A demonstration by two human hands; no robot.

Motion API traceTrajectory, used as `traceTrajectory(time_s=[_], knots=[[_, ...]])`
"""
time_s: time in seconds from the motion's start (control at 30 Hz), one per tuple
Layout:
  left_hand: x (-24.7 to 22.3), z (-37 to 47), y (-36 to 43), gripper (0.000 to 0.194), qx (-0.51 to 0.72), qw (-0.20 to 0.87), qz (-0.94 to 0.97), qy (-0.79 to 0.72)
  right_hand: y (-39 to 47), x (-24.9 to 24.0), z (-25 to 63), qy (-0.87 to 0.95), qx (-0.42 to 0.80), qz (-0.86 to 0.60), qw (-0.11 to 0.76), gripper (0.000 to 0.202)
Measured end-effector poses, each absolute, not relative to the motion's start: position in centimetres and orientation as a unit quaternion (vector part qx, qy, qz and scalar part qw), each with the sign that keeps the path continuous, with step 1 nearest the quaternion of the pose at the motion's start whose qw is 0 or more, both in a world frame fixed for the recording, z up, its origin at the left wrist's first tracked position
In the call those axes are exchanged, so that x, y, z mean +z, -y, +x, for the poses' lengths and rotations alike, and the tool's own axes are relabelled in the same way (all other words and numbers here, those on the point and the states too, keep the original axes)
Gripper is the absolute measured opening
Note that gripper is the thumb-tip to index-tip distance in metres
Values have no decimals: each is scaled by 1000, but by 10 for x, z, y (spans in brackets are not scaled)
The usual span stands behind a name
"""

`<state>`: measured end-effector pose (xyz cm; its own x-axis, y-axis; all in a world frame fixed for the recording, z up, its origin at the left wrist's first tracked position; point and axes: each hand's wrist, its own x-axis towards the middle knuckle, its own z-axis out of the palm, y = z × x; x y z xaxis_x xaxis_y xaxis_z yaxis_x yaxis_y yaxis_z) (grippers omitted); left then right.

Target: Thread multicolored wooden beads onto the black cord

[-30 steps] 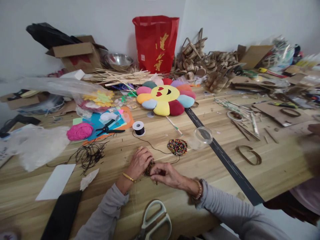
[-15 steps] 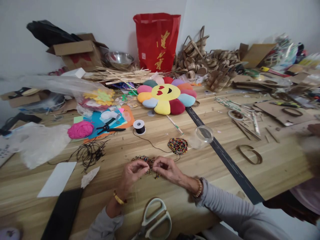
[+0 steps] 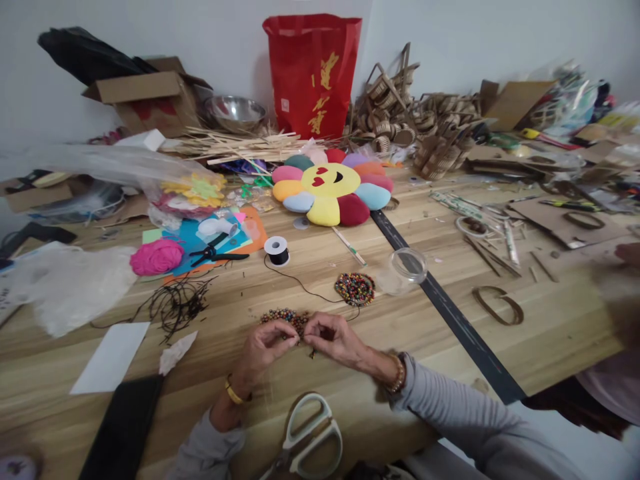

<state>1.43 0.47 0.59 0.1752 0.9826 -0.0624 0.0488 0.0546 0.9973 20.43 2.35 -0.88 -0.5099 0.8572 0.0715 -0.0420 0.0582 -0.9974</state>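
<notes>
My left hand (image 3: 270, 345) and my right hand (image 3: 336, 339) meet fingertip to fingertip just in front of a loose pile of small coloured beads (image 3: 286, 319). Thumb and forefinger are pinched on each. Thin black cord (image 3: 311, 291) runs from a white spool (image 3: 277, 251) past a coil of strung beads (image 3: 355, 289) and goes behind my right hand, which pinches it. A few beads (image 3: 313, 354) dangle below the right fingers. Whatever the left fingertips pinch is too small to make out.
White-handled scissors (image 3: 313, 437) lie at the front edge. A clear round container (image 3: 407, 265) stands right of the coil, beside a dark strip (image 3: 460, 327). Left are tangled black cords (image 3: 180, 303), white paper (image 3: 111, 358) and pink yarn (image 3: 157, 257). Behind lies a flower cushion (image 3: 331, 187).
The hands stay pinched together over the same spot, with only slight finger movement. The whole view has shifted a little.
</notes>
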Motion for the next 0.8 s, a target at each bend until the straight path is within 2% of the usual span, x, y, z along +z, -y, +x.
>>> traceTrajectory(time_s=[0.8], knots=[[-4,10,-4,8,422,517,571,-477,-23,-6,205,652,580,-326,362,27]])
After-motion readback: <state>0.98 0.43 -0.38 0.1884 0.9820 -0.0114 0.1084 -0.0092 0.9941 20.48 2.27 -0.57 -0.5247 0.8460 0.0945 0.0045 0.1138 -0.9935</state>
